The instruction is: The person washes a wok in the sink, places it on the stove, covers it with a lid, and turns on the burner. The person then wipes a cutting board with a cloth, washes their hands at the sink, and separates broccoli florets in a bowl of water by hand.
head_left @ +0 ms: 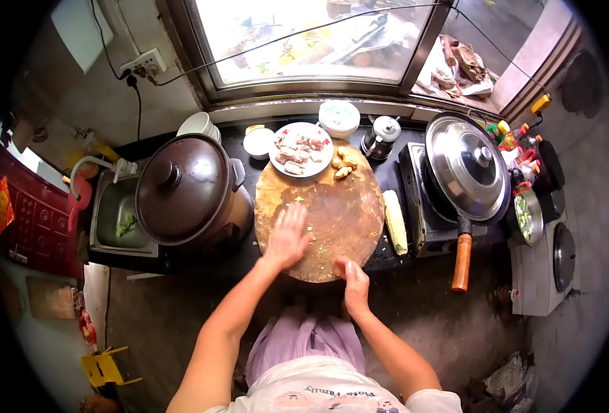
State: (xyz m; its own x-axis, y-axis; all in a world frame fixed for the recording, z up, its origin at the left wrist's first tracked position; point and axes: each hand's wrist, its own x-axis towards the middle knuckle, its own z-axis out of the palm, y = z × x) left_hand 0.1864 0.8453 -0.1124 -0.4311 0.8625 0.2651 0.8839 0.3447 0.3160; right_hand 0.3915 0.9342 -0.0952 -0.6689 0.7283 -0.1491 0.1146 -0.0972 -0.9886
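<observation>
A round wooden chopping board (346, 206) lies in front of me, with small green scraps (309, 248) scattered over its surface. My left hand (287, 237) rests on the left part of the board, fingers stretched out and holding nothing. At the board's front right edge is my right hand (354, 286), cupped beside the rim with its thumb apart; some of its fingers are partly hidden. A white plate of raw meat pieces (301, 149) sits at the board's back edge. Beside it are pieces of ginger (344, 162). A pale peeled corn-like vegetable (394, 221) lies just right of the board.
To the left stand a large brown lidded pot (184, 189) and a sink (122, 237) with greens in it. A lidded wok (466, 168) with a wooden handle (461, 261) sits on a stove at right. White bowls (339, 118) and a glass jar (381, 138) stand behind.
</observation>
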